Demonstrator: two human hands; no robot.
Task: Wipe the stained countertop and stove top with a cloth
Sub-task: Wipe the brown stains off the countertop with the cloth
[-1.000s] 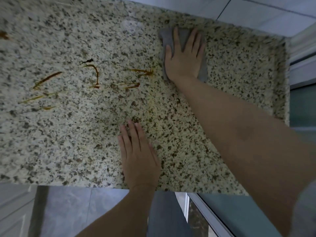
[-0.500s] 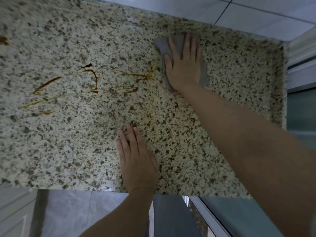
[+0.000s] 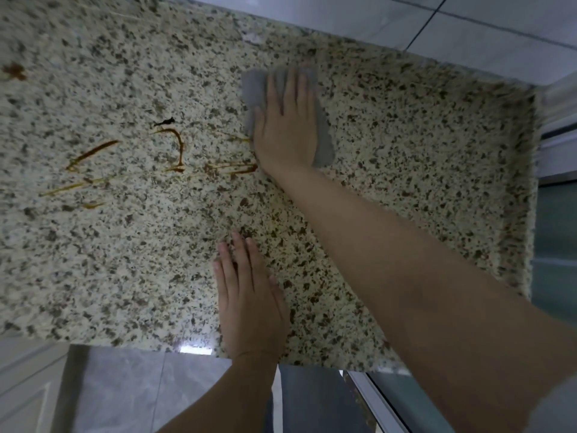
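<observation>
Home kitchen: speckled beige granite countertop (image 3: 406,157) meeting pale grey tiled wall (image 3: 468,35), grey floor tiles (image 3: 131,392) below.

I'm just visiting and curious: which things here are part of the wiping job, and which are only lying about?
Part of the job:
- grey cloth, pressed flat under the right hand
- speckled countertop
- brown streaks left of the cloth
- brown blotch at the far left
- left hand, resting flat on the countertop

Just there:
- tiled wall
- grey floor
</observation>
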